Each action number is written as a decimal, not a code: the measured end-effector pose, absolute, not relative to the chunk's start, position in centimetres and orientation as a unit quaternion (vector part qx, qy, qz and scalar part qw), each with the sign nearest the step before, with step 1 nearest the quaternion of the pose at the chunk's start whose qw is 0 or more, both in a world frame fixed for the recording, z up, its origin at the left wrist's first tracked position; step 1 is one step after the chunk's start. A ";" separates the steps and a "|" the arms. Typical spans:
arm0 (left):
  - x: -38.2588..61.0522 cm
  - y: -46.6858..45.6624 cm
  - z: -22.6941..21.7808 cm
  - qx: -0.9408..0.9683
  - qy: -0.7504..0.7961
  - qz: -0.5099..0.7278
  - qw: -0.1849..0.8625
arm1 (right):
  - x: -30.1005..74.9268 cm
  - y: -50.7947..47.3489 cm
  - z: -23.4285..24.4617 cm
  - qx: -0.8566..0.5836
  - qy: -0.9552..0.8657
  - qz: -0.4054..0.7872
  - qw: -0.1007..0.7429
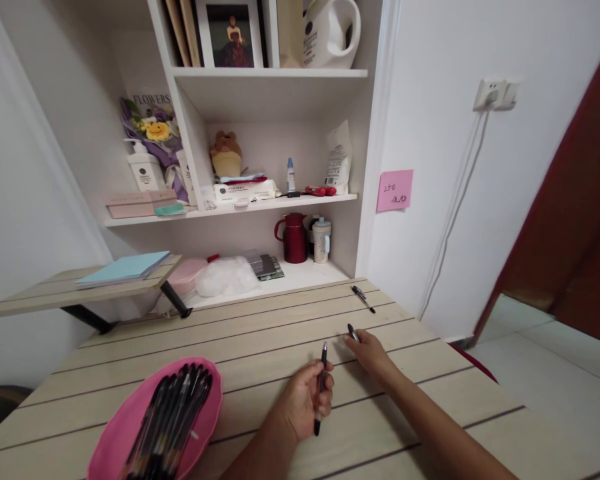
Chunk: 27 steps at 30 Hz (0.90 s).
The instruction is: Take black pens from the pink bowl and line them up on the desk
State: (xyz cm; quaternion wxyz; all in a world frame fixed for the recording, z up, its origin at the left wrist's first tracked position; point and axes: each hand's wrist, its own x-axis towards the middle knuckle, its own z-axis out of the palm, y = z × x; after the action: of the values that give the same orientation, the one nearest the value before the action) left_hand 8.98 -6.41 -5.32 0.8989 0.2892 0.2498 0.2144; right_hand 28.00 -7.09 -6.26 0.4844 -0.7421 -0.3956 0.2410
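Note:
My left hand [305,399], fingers curled, holds a black pen [321,387] almost upright, its silver tip pointing up and away from me. Just to its right, my right hand [371,353] is closed over the table. A small piece with a black end, apparently a pen cap [353,332], sticks out from its thumb and fingers; the rest is hidden. Beyond that hand, a dark pen [364,300] lies on the striped wooden table [260,340]. A pink bowl [213,413] to the left holds a thick bundle of black pens [173,413].
A small raised stand [125,293] with blue paper [125,268] occupies the back left. White shelves [270,75] rise behind the table, with a red jug [295,238] and a cup [322,240] low down. A pink note [395,191] is on the right wall.

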 end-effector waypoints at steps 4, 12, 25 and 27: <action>9.0 -6.0 -5.5 0.281 0.242 0.213 0.904 | 30.7 -4.8 -5.7 -0.821 -0.423 0.130 0.361; 9.1 -5.7 -5.3 0.282 0.249 0.224 0.899 | 33.5 -1.3 -4.8 -0.846 -0.456 0.069 0.267; 9.7 -5.5 -5.1 0.257 0.232 0.266 0.900 | 36.4 5.1 -5.0 -0.870 -0.434 0.020 0.234; 9.7 -5.2 -5.6 0.268 0.219 0.266 0.900 | 36.5 5.6 -5.1 -0.868 -0.434 0.023 0.239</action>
State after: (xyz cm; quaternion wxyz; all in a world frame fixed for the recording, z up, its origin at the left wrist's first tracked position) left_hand 9.68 -5.21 -5.63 0.8996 0.2682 0.2193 0.2659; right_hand 36.49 5.64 -5.07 0.2389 -0.8685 -0.4338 0.0227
